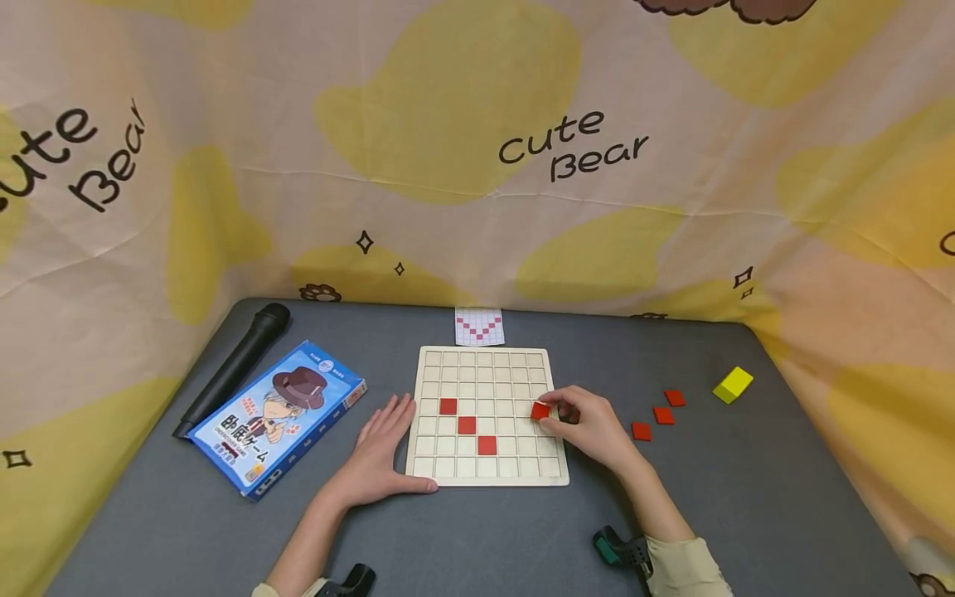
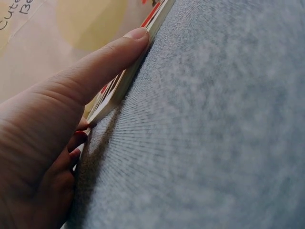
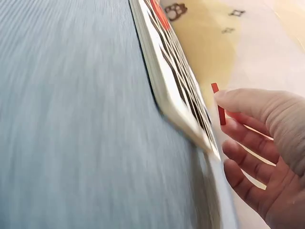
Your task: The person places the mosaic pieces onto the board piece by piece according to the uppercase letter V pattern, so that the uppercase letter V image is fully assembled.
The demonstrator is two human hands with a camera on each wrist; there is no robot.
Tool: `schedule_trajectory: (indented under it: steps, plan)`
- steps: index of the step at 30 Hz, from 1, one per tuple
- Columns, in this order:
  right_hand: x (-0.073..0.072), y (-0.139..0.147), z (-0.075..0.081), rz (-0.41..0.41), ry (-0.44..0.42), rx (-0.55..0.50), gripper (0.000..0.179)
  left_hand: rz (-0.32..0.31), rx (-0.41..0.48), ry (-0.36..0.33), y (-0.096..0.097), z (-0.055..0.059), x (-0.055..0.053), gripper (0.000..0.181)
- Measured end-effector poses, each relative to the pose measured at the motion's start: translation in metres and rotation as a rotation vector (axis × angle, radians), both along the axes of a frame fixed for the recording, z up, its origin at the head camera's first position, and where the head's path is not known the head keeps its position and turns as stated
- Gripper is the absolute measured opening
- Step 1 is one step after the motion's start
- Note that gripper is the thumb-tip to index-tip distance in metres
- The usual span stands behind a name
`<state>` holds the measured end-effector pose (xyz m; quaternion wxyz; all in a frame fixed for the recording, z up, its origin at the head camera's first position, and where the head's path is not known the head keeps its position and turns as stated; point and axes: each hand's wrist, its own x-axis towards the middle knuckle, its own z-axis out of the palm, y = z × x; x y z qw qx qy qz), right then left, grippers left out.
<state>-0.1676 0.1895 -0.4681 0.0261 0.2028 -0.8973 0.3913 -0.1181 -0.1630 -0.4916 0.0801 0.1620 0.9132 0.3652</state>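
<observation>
A cream grid board (image 1: pixel 522 474) lies on the grey table, with three red square tiles (image 1: pixel 467 425) set in its cells along a diagonal. My left hand (image 1: pixel 376 458) rests at the board's lower left corner. Its fingers stretch along the left side, and the thumb (image 2: pixel 112 58) touches the near edge. Between thumb and fingertips, my right hand (image 1: pixel 597 423) pinches another red tile (image 3: pixel 221 114). In the right wrist view this tile is held edge-on, apart from the board; in the head view it appears over the board's right columns.
Three loose red tiles (image 1: pixel 663 415) lie right of the board, near a yellow block (image 1: pixel 733 385). Behind the board is a small card (image 1: pixel 479 332) printed with a V of pink squares. A blue game box (image 1: pixel 261 431) and a black microphone (image 1: pixel 235 365) lie at left.
</observation>
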Motion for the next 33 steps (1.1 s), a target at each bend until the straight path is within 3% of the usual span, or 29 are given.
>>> schedule_trajectory:
  steps: [7, 17, 33]
  plan:
    - [-0.01, -0.034, 0.001, 0.066, -0.021, -0.038, 0.025, 0.001, -0.011, -0.003, 0.001, 0.001, -0.002, 0.124]
    - [-0.02, -0.078, -0.002, 0.069, -0.054, -0.051, 0.025, 0.0, -0.019, 0.005, 0.004, -0.002, -0.004, 0.123]
    - [-0.039, -0.128, -0.003, 0.175, -0.01, -0.011, 0.021, -0.002, -0.007, 0.006, 0.001, -0.002, 0.0, 0.12]
